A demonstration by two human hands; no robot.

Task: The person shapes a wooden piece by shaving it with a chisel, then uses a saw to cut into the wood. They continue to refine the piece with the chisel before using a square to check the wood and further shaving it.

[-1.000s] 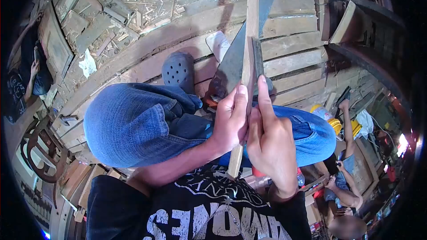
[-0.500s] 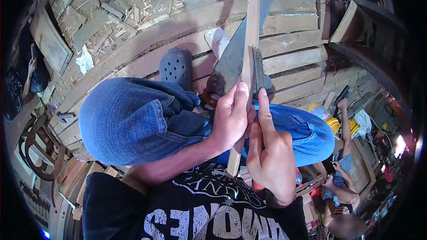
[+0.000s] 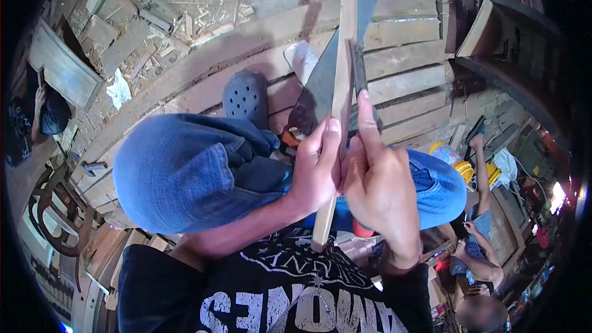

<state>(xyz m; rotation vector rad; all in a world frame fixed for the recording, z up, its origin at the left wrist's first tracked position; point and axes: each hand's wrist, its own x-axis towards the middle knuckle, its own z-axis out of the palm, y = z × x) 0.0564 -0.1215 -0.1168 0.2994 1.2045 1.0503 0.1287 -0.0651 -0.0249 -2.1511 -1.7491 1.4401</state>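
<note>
My left hand (image 3: 317, 163) is wrapped around a long, slim wooden strip (image 3: 344, 80), which runs from my shirt up past the top of the view. My right hand (image 3: 383, 194) is closed on a flat dark file (image 3: 359, 68), its index finger stretched along the tool. The file lies against the right side of the strip, beyond my left hand. A red end (image 3: 362, 229), seemingly its handle, shows below my right palm. Under the strip a handsaw (image 3: 320, 74) rests on the slats, its blade partly covered.
Wooden slats (image 3: 404, 58) spread out before my knees. Wood scraps and shavings (image 3: 179, 43) litter the upper left. A grey clog (image 3: 245, 95) is beside my left knee. Another person (image 3: 475, 253) sits at lower right near yellow containers (image 3: 462, 169); a further person (image 3: 52, 111) is at far left.
My right hand has slid forward along the strip, carrying the file away from my body. My left hand keeps its grip on the strip nearly in place.
</note>
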